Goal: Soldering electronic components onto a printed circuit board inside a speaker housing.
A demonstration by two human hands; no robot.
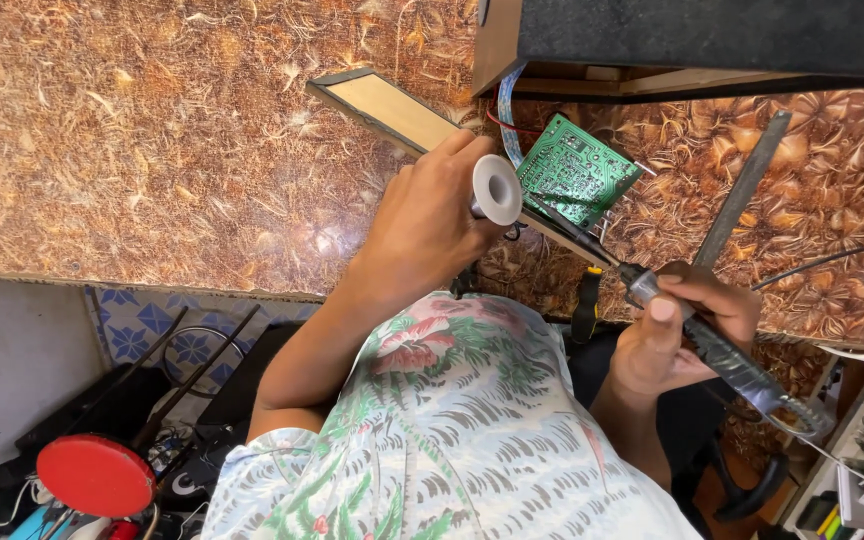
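Left hand (422,225) closed around a white solder spool (497,189), right hand (677,335) gripping a soldering iron (712,345) whose tip rests on the green circuit board (577,170) at one o'clock on the desk (152,140), joints seemingly mid-soldering, completed ones indiscernible.

Left hand (430,225) grips a white plastic solder spool (497,189); right hand (680,335) holds a dark taped soldering iron (652,295), tip on green circuit board (577,170); brown patterned tabletop (152,140) beneath; black box (702,35) far right.
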